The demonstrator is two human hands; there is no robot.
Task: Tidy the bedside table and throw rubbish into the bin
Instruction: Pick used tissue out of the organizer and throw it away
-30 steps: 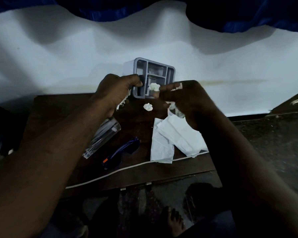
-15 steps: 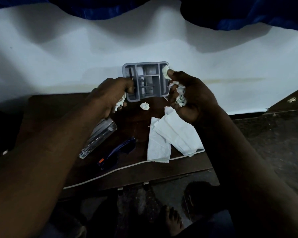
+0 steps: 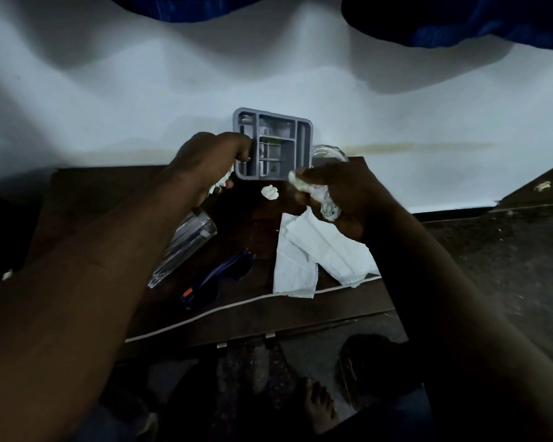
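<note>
no legible text or labels anywhere (frame too dim and blurred)

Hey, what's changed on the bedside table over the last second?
The right hand has come down off the right side of the grey tray to its near corner, gripping tissue wads. The left hand keeps its grip on the tray's left edge. The tissue ball, lying glass, sunglasses and napkins stayed put.

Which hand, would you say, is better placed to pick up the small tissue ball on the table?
Probably right: the right hand holds crumpled tissue close to the tissue ball, while the left hand grips the grey organiser.
</note>
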